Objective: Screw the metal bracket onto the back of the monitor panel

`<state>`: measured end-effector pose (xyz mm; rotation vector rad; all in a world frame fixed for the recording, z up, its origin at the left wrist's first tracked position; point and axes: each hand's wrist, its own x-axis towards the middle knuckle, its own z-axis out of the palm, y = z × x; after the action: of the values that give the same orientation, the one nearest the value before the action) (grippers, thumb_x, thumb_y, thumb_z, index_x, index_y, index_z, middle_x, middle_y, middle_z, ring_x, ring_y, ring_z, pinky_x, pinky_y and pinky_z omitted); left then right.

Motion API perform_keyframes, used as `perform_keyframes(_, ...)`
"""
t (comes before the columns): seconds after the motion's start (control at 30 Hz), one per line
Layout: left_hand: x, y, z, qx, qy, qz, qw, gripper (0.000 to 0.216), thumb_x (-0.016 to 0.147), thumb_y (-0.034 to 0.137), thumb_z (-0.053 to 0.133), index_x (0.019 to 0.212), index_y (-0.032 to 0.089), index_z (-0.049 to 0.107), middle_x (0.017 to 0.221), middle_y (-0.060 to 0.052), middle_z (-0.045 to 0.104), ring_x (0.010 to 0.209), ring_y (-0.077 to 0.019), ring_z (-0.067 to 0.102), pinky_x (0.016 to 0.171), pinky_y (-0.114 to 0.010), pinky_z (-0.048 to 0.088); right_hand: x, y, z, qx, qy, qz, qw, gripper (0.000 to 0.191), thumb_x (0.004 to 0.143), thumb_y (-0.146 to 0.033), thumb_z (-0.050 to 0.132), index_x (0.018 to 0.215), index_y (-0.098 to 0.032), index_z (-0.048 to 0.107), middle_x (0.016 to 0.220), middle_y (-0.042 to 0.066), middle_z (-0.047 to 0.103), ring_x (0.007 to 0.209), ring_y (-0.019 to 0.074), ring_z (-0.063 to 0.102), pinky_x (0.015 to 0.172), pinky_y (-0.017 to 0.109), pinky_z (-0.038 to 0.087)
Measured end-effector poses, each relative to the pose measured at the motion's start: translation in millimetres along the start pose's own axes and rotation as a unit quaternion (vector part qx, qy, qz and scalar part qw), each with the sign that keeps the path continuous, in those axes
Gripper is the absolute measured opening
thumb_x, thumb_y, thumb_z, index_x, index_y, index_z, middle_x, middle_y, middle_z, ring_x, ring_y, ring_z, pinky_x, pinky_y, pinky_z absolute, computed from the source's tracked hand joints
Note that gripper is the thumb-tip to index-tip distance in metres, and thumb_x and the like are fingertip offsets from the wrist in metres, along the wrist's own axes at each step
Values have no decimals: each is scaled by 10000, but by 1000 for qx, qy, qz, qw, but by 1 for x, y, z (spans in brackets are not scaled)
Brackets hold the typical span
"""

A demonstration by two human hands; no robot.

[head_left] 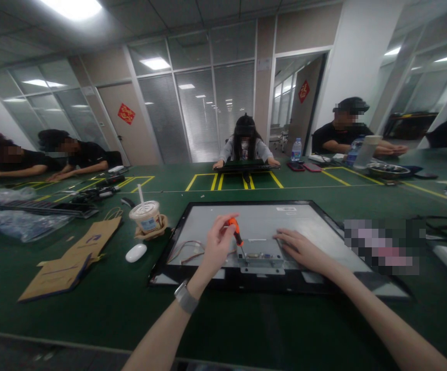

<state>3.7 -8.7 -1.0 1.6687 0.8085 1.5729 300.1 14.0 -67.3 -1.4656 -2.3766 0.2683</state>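
With my left hand (219, 241) I hold an orange and black screwdriver (238, 236), and its tip points down at the metal bracket (264, 265). My right hand (304, 251) rests on the grey panel (211, 214). On the green surface (103, 319), a lidded cup (146, 217) stands near a white mouse (136, 253).

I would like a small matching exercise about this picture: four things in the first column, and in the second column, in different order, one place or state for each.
Column one:
1. left hand
2. right hand
3. drink cup
4. paper bag

Column two:
A. upright, with a straw standing out of its top
B. spread over the grey panel, holding no tool
C. brown, lying on the green table
D. gripping the orange and black screwdriver

Right pairs: 1-D, 2-B, 3-A, 4-C.
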Motion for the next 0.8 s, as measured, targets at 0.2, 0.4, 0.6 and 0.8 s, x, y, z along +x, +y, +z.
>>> perform_keyframes(0.2,-2,-4,-1,-53,-15,-36,998,331,965,375,565,1216,187,669,1147,-113,694,1008,-211,673,927,-368,543,-1,-1,0,6,2,5,1000,468,976,-355,391,1354,-198,619,1488,140,541,1374,293,500,1179,525,341)
perform_keyframes(0.4,-2,-2,3,-69,-13,-24,997,314,911,368,644,1162,188,701,1081,-98,687,944,-194,671,863,-343,572,0,2,2,10,2,4,1000,462,960,-327,412,1353,-201,620,1487,138,544,1377,299,497,1181,538,329)
perform_keyframes(0.6,-1,0,3,2,29,32,999,175,798,288,758,951,203,761,880,-21,572,783,-132,600,710,-240,536,1,6,6,9,14,-5,1000,457,954,-319,425,1351,-211,624,1477,134,555,1364,303,510,1175,543,337)
perform_keyframes(0.8,-5,6,4,-19,5,-2,1000,330,955,413,557,1120,177,718,1043,-101,688,916,-193,651,792,-300,546,0,3,2,-2,4,-8,1000,467,960,-307,398,1354,-190,620,1481,148,546,1369,297,507,1176,540,339)
